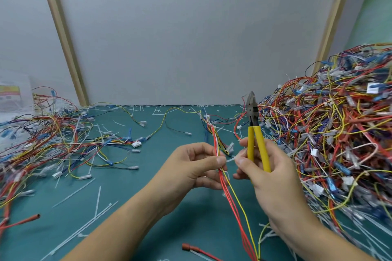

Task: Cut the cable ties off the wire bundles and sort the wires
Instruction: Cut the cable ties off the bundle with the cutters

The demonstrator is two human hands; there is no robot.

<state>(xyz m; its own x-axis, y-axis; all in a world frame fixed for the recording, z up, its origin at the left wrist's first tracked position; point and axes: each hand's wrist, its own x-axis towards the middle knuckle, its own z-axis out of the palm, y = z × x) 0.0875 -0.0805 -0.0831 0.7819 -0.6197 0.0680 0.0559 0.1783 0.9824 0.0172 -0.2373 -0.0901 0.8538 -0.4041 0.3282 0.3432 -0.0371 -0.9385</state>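
Red wire bundle pinched in left hand, right hand beside gripping yellow cutters

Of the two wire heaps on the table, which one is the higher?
The right heap, beside the right hand holding the yellow cutters; it towers up, while the left heap lies low and spread out.

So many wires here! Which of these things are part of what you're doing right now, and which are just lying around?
In use: left hand; thin red and yellow wire bundle; right hand; yellow-handled cutting pliers; white plastic cable tie.
Lying about: cut white tie strips on the green mat; loose red tube; printed paper sheet.
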